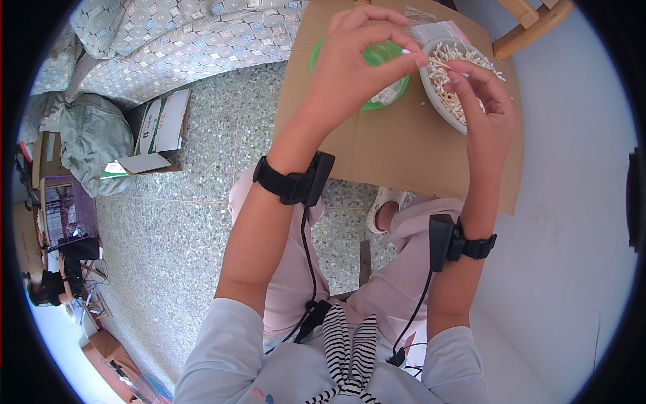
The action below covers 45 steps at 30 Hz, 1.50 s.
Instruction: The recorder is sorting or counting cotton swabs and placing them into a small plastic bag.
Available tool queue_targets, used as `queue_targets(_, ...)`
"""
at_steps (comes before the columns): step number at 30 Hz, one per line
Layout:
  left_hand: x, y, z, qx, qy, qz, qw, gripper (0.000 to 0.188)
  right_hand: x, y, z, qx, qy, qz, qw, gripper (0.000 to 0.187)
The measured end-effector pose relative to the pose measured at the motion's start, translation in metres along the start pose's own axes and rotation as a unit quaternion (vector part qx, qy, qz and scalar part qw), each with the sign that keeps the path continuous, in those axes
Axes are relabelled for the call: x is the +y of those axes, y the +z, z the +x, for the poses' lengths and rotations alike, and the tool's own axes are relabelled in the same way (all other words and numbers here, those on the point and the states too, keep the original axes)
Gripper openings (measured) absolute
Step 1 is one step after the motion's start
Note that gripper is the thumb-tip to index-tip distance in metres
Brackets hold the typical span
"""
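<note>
My left hand (367, 60) is raised over the cardboard-topped table, thumb and forefinger pinched on a cotton swab (440, 64). One white tip pokes out by the left forefinger. The swab's thin wooden stick runs across to my right hand (488, 97), whose thumb and fingertips close on its other end. Whether it is one swab or two end to end, I cannot tell. Under my right hand stands a white bowl (432, 99) heaped with loose cotton swabs (452, 54). Partly behind my left hand is a green basket (404, 89) with white pieces inside.
A sheet of brown cardboard (397, 151) covers the tabletop. A clear plastic packet (434, 31) lies behind the bowl. Wooden furniture legs (531, 30) and a white wall (572, 168) border the right. An opened carton (161, 128) sits on the speckled floor; a person (50, 286) is far left.
</note>
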<state>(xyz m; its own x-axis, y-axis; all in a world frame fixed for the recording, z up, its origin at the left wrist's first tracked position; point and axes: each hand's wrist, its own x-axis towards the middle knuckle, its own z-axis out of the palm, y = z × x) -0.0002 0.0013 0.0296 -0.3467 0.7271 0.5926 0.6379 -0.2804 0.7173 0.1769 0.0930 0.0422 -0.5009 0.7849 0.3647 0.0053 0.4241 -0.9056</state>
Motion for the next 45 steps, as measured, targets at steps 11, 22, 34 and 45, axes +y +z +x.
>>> queue_targets(11,0.006,-0.001,0.005,-0.034,-0.006,-0.024,0.999,0.016,0.004,-0.002,0.001,-0.004,-0.007,0.002,1.0,0.014)
queue_targets(22,0.0,0.002,0.0,-0.007,0.037,0.063,0.997,0.022,0.007,-0.008,0.003,0.006,-0.001,-0.041,0.999,0.015)
queue_targets(34,-0.022,0.003,-0.004,0.055,0.026,0.217,0.974,0.02,0.046,-0.023,0.014,0.058,0.006,-0.136,0.989,0.024)
queue_targets(45,-0.009,-0.01,0.0,0.175,-0.06,0.14,0.973,0.017,0.072,-0.034,0.011,-0.049,0.058,-0.442,0.894,0.022)
